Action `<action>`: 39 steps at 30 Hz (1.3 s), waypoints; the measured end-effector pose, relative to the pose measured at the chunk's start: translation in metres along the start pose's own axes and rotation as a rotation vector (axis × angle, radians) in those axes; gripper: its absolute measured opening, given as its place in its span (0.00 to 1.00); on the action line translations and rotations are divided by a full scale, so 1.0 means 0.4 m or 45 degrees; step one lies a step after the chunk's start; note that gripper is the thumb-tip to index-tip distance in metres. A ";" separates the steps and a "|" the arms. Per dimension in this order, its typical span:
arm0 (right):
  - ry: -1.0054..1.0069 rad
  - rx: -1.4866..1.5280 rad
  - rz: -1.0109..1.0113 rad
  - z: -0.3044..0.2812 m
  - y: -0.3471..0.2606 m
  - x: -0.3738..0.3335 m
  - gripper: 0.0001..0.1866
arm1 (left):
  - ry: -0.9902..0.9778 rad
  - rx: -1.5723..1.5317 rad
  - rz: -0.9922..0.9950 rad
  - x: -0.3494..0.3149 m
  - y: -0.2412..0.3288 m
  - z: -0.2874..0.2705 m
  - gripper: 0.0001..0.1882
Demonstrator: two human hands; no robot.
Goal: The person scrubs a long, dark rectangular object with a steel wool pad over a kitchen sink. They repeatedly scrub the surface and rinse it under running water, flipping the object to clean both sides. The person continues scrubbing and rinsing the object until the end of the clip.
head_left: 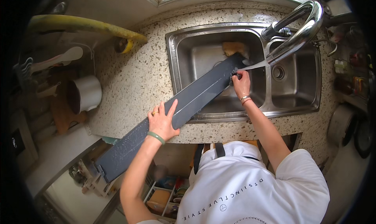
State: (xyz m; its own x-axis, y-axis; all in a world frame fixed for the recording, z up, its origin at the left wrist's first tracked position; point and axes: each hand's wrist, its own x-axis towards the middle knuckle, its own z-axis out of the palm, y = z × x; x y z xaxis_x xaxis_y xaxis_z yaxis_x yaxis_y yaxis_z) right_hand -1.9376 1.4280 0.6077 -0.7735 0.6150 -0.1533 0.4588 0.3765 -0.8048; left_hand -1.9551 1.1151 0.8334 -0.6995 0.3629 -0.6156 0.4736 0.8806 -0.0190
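A long dark grey panel (201, 91) slants from over the counter's front edge up into the left sink basin (186, 59). My left hand (160, 124) grips it near the middle, fingers and thumb spread across its width. Closed in a pinch, my right hand (241, 85) presses a small dark scrubber, like steel wool (234, 72), against the panel's far end. Water runs from the chrome faucet (290, 47) onto that end, right beside the scrubber. Wet droplets cover the panel's near part, and a small metal fitting sits at its lower end.
A tan sponge (234, 47) lies in the left basin behind the panel. The right basin (293, 90) has a round drain. On the left stand a white pot (88, 92) and a yellow tube (86, 26). Below the counter is an open drawer (166, 194) with items.
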 end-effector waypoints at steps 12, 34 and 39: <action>-0.276 0.285 -0.782 -0.024 -0.266 -0.097 0.13 | -1.234 -1.980 -0.325 0.031 -0.119 0.045 0.40; -0.560 0.372 -0.686 0.034 -0.362 -0.181 0.22 | -1.934 -2.894 -0.575 0.052 -0.134 -0.012 0.49; -0.552 0.448 -0.749 0.038 -0.357 -0.157 0.21 | -2.013 -2.927 -0.533 0.063 -0.117 -0.062 0.49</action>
State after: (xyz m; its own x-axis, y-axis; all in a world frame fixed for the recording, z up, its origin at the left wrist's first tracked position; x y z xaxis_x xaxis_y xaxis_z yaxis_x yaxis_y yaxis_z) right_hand -1.9611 1.3249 0.7235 -0.9791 0.0342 0.2006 -0.1842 0.2701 -0.9450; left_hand -2.0082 1.0906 0.8381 0.3784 0.7421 -0.5533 -0.8655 0.0717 -0.4958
